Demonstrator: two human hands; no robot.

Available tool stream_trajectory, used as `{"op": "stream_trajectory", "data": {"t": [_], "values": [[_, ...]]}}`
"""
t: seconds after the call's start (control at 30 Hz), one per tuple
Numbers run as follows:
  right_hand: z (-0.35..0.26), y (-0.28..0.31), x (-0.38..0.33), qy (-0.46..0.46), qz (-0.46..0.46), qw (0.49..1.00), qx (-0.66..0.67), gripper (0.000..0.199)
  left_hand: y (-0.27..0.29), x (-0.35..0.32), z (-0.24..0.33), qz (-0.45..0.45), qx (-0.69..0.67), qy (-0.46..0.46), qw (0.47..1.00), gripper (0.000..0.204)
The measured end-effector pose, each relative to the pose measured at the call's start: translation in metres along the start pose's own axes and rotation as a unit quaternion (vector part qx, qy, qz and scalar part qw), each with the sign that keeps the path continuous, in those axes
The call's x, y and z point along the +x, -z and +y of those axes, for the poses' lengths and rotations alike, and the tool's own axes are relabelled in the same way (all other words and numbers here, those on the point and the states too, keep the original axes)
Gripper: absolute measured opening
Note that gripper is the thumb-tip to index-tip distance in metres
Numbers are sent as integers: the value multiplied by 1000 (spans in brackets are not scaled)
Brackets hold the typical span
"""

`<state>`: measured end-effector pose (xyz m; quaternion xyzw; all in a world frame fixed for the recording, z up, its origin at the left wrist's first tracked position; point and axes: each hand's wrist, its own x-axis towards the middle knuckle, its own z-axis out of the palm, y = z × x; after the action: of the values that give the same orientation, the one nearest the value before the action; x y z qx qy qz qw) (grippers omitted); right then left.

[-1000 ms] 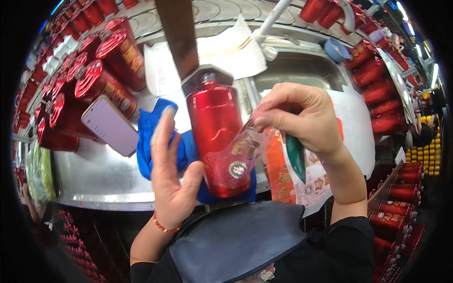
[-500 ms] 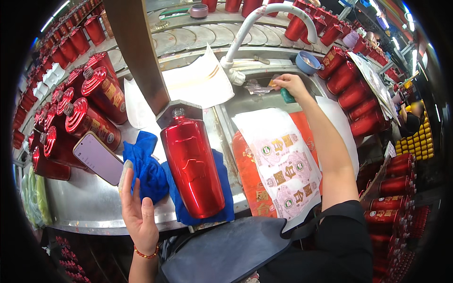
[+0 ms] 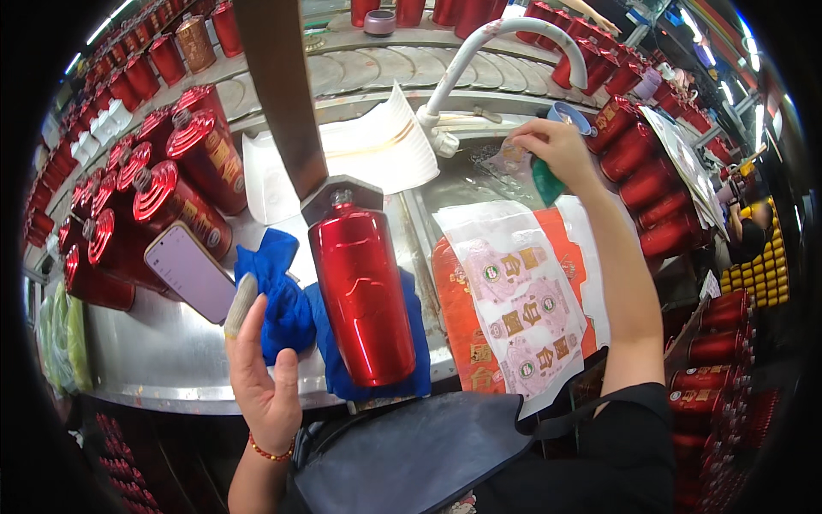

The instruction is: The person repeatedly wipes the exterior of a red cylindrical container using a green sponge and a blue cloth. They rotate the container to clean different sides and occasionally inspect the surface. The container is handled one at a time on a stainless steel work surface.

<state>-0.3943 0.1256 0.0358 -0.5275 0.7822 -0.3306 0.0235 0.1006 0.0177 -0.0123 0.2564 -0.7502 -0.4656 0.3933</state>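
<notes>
My left hand (image 3: 267, 390) is raised with its fingers stretched out, holding nothing. One fingertip wears a pale finger cot (image 3: 241, 305). Over the sink (image 3: 467, 184), my right hand (image 3: 561, 154) pinches a clear film decal (image 3: 514, 161) with a gold mark. A flat green piece (image 3: 545, 182), perhaps a scraper, is tucked under the same palm. Between my hands a glossy red bottle (image 3: 364, 300) lies tilted on a blue cloth (image 3: 418, 343), its neck at a wooden post's base. Printed decal sheets (image 3: 522, 313) lie over red sheets (image 3: 467, 343) to its right.
A phone (image 3: 190, 272) leans against several red bottles (image 3: 175, 201) on the left. A crumpled blue cloth (image 3: 278, 300) lies near my left hand. The wooden post (image 3: 287, 94) and white faucet (image 3: 445, 86) rise behind. A blue bowl (image 3: 575, 116) and more red bottles (image 3: 634, 163) stand right.
My right hand has shifted up and right, drawing the film decal higher over the sink. My left hand stays open beside the blue cloth. The whole view has shifted slightly.
</notes>
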Motion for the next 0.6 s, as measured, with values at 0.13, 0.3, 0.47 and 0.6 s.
{"op": "stream_trajectory", "data": {"t": [0.13, 0.3, 0.47, 0.6], "values": [[-95, 29, -20, 39, -79, 994, 58, 14, -12, 19, 24, -39, 72, -78, 994, 54], [-182, 46, -50, 172, -126, 972, 101, 11, -36, 45, 55, -85, 28, -139, 986, 61], [-232, 44, -57, 238, -196, 932, 192, 13, -35, 44, 53, -66, -98, -167, 979, 75], [-226, -5, -48, 129, -246, 900, 335, 8, -29, 34, 28, -42, -170, -132, 976, 71]]}}
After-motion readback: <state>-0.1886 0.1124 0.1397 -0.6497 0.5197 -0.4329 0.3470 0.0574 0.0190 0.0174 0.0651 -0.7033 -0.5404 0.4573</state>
